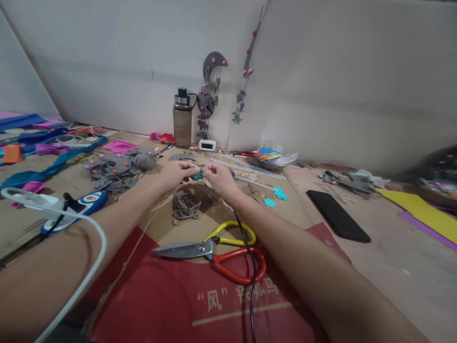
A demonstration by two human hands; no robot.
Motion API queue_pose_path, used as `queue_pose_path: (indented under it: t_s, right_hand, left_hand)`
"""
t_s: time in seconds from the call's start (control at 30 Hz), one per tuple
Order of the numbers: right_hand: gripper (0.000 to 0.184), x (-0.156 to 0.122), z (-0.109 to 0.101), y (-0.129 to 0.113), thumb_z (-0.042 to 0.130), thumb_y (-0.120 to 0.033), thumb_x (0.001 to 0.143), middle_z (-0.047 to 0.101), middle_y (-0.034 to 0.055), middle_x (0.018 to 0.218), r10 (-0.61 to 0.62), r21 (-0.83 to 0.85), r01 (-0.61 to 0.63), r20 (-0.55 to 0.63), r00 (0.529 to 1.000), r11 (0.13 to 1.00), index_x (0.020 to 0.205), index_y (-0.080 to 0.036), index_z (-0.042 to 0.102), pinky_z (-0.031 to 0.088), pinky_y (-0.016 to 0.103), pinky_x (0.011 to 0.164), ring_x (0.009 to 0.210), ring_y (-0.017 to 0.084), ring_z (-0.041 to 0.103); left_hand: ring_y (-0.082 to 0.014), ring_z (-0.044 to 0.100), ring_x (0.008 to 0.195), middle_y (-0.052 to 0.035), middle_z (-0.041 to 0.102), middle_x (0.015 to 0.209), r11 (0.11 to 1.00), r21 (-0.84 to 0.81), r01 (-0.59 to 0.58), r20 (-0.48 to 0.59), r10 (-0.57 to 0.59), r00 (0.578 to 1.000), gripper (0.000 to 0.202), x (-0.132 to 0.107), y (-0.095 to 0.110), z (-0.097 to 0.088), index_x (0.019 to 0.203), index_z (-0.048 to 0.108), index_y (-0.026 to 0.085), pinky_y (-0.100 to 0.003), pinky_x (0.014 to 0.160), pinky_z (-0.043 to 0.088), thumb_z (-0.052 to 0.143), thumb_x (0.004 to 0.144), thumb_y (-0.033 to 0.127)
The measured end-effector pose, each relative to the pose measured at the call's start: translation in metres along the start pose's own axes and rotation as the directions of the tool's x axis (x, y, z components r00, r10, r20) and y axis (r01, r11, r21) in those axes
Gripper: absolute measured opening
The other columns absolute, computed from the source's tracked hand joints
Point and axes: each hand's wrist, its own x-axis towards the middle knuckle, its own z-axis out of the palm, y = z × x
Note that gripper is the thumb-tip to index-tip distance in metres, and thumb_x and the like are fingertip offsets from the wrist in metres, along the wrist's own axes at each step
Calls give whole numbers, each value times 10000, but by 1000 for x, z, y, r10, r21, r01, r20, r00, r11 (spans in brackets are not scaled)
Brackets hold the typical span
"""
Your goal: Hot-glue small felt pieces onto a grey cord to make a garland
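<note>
Both my hands meet over the middle of the cardboard-covered table. My left hand (177, 172) is closed in a pinch, fingertips touching a small teal foam star (198, 176). My right hand (222, 178) is closed too, pinching the same star from the right side. A loose bundle of grey cord (184, 206) lies just below my hands. Two more teal foam shapes (275, 196) rest to the right of my right wrist. Large scissors (217, 251) with one yellow and one red handle lie between my forearms.
A brown water bottle (182, 118) and a small white clock (207, 145) stand at the wall, with grey hanging ornaments (210, 90) leaning behind. Grey felt pieces and a yarn ball (144, 161) lie left; a black phone (337, 215) and yellow foam sheet (421, 210) right. A black cable (252, 286) crosses the red mat.
</note>
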Motion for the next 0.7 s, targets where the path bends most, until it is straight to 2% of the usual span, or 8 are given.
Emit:
queue_pose_path:
  t_s: [0.13,0.23,0.37,0.5,0.7]
  right_hand:
    - [164,-2,1,1,510,-318,717,433,-67,559,-2,4,2,-3,1000,1000,661,-165,530,298,217,545,521,72,355]
    - [177,-4,3,1,505,-329,725,451,-60,566,-6,-24,5,-24,1000,1000,661,-167,536,303,217,548,533,79,374]
    - [168,-7,7,1,479,-314,744,470,-51,592,-41,-55,38,-58,997,998,675,-172,536,308,221,556,555,88,394]
    - [137,-12,13,0,469,-284,753,483,-46,598,-53,-103,43,-99,994,994,676,-182,520,326,228,574,565,98,414]
    - [90,-18,20,0,487,-241,767,547,-8,706,-158,-243,128,-111,981,961,700,-194,525,380,252,683,691,134,483]
  left_hand:
    - [-97,496,530,-61,645,654,989,-141,45,-12,-47,999,435,-1,1,2,709,696,119,-220,497,345,666,656,549]
    - [-107,527,561,-79,658,686,983,-180,42,-96,-60,994,492,0,-3,5,726,693,112,-213,494,357,613,699,597]
    - [-128,561,603,-75,667,703,991,-134,14,-206,-41,978,482,1,-13,4,750,686,125,-212,492,369,561,743,591]
    - [-123,533,573,-31,617,628,998,-48,-49,-301,33,953,384,2,-21,0,655,616,150,-218,495,372,564,760,516]
    - [-109,443,481,11,514,532,996,45,-74,-332,85,940,372,-1,-24,-2,577,536,172,-234,470,332,520,783,481]
